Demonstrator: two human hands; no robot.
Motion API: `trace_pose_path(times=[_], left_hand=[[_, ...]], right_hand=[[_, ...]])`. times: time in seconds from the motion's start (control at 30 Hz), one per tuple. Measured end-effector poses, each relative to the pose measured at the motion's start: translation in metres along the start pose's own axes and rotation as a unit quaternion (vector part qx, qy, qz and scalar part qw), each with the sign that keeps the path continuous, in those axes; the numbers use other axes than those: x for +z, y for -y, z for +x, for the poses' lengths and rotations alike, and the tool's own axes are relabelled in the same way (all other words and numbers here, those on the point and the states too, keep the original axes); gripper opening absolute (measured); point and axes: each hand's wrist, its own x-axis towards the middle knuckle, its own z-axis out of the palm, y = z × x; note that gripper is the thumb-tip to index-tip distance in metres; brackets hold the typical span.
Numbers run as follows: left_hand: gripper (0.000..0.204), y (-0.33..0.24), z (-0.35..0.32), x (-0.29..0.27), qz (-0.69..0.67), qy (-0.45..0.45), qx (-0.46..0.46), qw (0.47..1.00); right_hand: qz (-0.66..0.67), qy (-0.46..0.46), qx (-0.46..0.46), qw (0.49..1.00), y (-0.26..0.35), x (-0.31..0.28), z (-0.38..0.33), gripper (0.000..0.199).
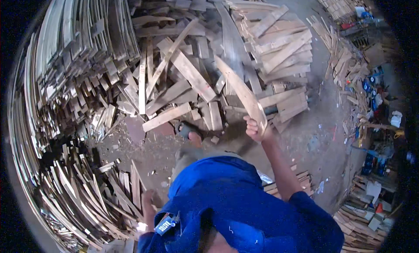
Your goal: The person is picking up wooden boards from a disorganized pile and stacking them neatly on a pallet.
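My right hand (256,129) is closed round the near end of a long wooden board (239,88). The board is raised, its far end tapering toward the big heap of loose planks (187,69) in front of me. Low on the left, my left hand (149,206) is beside a pile of narrow wooden strips (100,196). One upright board (135,189) stands close to its fingers, which are too small and blurred to show whether they grip it.
Tall stacks of long boards (87,30) rise at the far left. A layered plank stack (283,48) stands beyond the raised board. Wood scraps and chips lie on the grey floor (321,117). Along the right edge are more wood piles (349,69) and blue equipment (371,89).
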Motion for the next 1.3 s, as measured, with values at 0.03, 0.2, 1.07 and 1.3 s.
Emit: trace_pose_path(times=[0.03, 0.2, 1.07, 1.3], left_hand=[[0.035, 0.009, -0.022, -0.001, 0.19, 0.104, 0.111, 0.97], [0.036, 0.093, -0.102, 0.039, -0.232, -0.023, -0.16, 0.959], [0.043, 0.349, -0.37, -0.084, -0.2, -0.292, -0.354, 0.866], [0.033, 0.391, -0.467, -0.054, -0.267, -0.381, -0.111, 0.878]], right_hand=[[-0.011, -0.002, -0.015, 1.0, 0.001, -0.013, -0.01, 0.053], [0.025, 0.023, -0.007, 0.999, -0.024, -0.024, -0.099, 0.053], [-0.927, 0.052, 0.095, 0.359, -0.283, 0.063, -0.125, 0.025], [-0.977, 0.065, 0.039, 0.198, -0.46, 0.08, -0.072, 0.049]])
